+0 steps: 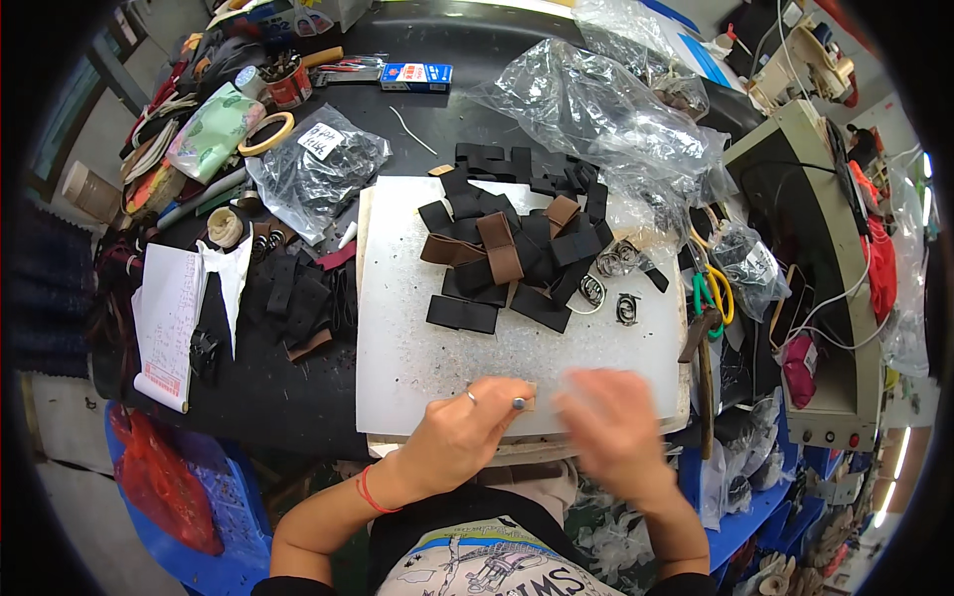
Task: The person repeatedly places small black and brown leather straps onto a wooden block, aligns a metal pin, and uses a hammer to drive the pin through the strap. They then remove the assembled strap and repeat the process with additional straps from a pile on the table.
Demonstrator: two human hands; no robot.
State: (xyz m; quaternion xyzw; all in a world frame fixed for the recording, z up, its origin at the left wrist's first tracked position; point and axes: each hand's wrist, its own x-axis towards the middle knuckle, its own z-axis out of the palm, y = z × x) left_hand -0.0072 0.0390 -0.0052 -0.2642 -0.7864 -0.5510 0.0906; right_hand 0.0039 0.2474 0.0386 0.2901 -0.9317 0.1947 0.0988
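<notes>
My left hand (459,435) is closed near the front of a white board (417,372). Its thumb and fingers pinch a small rod-like piece with a round blue-grey end (519,403), seen nearly end-on. A small tan piece (531,393) shows beside the fingertips. Close by on the right is my right hand (613,429), its fingers smeared by motion, so what they hold cannot be made out. Beyond both hands lies a pile of folded black strap pieces (462,314) and brown strap pieces (500,248). Metal rings (593,291) rest at the pile's right side.
A written notepad (171,313) and more dark straps (288,298) lie left of the board. Clear plastic bags (586,104) cover the back right. Scissors with yellow and green handles (720,295) stand near a grey metal cabinet (835,382). A blue stool (234,487) holds a red bag.
</notes>
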